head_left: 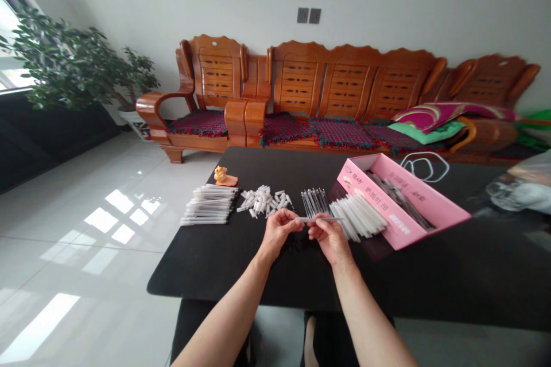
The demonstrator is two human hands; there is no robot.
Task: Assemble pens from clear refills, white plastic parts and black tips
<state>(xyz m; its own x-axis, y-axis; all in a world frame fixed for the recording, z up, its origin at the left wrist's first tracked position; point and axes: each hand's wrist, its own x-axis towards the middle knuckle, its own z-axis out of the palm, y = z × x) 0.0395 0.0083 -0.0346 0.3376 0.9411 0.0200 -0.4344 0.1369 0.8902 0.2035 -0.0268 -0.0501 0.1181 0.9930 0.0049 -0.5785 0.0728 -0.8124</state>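
Observation:
Both of my hands are above the near middle of the black table, holding one slim pale pen level between them. My left hand pinches its left end, while my right hand grips farther along, with the right end sticking out past the fingers. Just beyond my hands lie a row of dark pen refills and a heap of small white pen caps. White pen barrels lie side by side next to my right hand. Farther left is a stack of white pens.
A pink box with dark thin sticks inside stands on the black table, right of the barrels. A small orange figurine sits at the back left, a white cord at the back right. Behind stands a wooden sofa.

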